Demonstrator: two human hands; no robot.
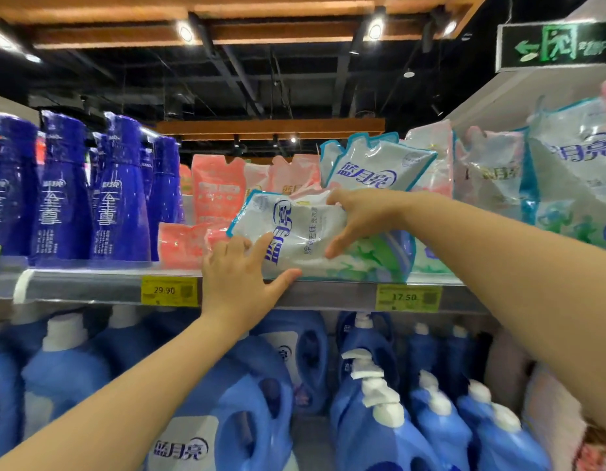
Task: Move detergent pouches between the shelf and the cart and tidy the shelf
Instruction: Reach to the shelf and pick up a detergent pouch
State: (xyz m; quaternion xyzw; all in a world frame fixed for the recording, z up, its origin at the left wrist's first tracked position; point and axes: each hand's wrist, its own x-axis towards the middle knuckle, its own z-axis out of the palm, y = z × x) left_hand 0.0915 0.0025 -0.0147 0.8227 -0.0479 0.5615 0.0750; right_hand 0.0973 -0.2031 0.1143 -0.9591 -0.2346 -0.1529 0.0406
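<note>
A white and blue detergent pouch (295, 229) lies tilted on its side at the front of the upper shelf (91, 287). My left hand (240, 283) holds its lower left end, thumb under the edge and fingers on its face. My right hand (359, 219) grips its upper right part, fingers over the top and thumb on the front. Behind it another white pouch (376, 164) leans upright. Pink pouches (216, 192) stand and lie to the left. More white and pink pouches (566, 164) fill the right of the shelf.
Dark blue bottles (67, 188) stand on the left of the upper shelf. Large blue jugs (379, 402) with white caps crowd the lower shelf. Yellow price tags (169, 291) sit on the shelf's front rail. A green exit sign (556, 45) hangs top right.
</note>
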